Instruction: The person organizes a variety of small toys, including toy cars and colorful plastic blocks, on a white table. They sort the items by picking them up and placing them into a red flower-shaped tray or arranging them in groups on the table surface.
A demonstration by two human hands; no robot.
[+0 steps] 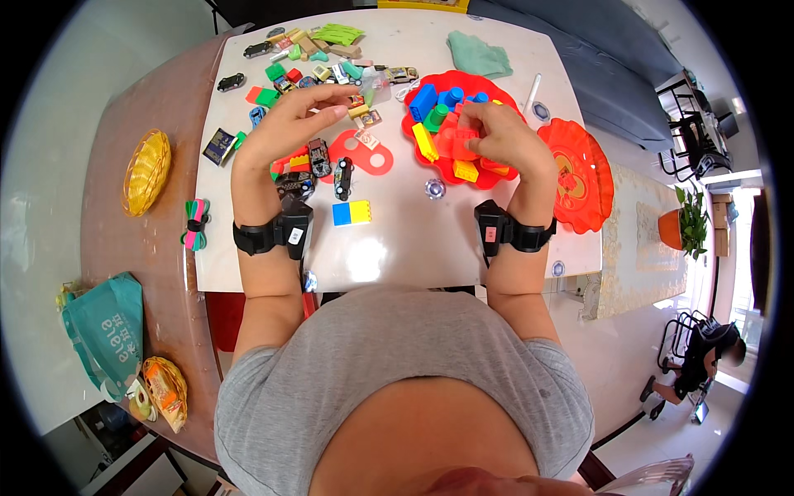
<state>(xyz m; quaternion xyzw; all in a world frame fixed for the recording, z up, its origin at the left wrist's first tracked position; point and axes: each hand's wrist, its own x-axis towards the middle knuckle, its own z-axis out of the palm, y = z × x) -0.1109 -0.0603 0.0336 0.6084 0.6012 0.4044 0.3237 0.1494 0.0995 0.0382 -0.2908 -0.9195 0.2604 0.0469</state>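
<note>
My right hand (512, 136) reaches over a scalloped red plastic tray (450, 175) with its fingertips closed around a red building block (462, 137). In that tray lie a tall blue block (423, 103), a green block (438, 115), a yellow block (425, 142) and several others. My left hand (298, 121) hovers, empty and with thumb and fingers apart, above the toy pile. Beneath it are a toy car (319, 157), a dark toy car (295, 183) and a flat red piece with round holes (378, 162). Nearer me rests a blue and yellow block (352, 212).
A second red tray (592, 177) overlaps the table's right edge. Behind my left hand spread toy cars, wooden blocks and a green packet (338, 34). A green cloth (479, 54) and white pen (533, 93) lie farther back. A wicker basket (147, 173) stands left. A person (707, 359) sits far right.
</note>
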